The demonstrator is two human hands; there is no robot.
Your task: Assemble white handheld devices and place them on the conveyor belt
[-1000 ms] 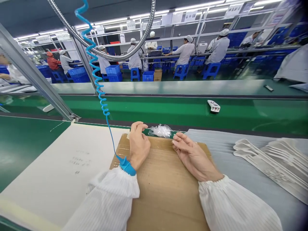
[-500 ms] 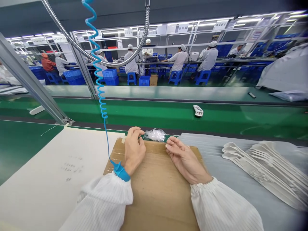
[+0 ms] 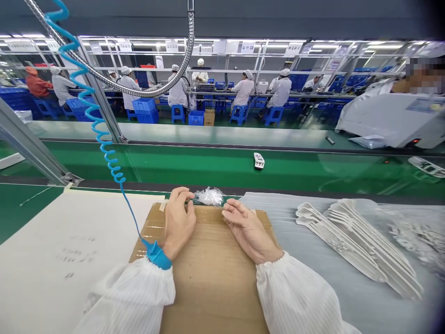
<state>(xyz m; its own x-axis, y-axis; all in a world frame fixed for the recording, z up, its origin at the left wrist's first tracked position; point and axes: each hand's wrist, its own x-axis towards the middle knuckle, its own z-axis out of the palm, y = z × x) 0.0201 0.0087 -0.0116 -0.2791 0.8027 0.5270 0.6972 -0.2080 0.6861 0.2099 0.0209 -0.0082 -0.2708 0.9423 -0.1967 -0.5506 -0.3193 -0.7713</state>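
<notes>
Hands, two, both yours, each released with fingers loosely bent: your left hand (image 3: 180,222), back uppermost, fingers turned inward over the far left of the cardboard (image 3: 212,273); your right hand (image 3: 251,232), thumb side up, palm facing inward, fingertips near the cardboard's far edge; whether either touches it, you cannot tell from here. Cardboard, one piece, lying flat under and between your hands, its far edge near the table's far edge. Clear plastic bundle (image 3: 209,196), one, just beyond the cardboard's far edge, close to your left fingertips. Blue wrist strap (image 3: 158,256), one, on your left wrist, with coiled blue cord (image 3: 104,144), one. White sheet (image 3: 45,260), one, left of the cardboard, marked with writing. Grey sheet (image 3: 288,283), one, along the table's right side, bearing long white plastic parts (image 3: 339,243) in two overlapping groups, individual pieces not countable, and one pile of small pale pieces (image 3: 419,236) farther right.
</notes>
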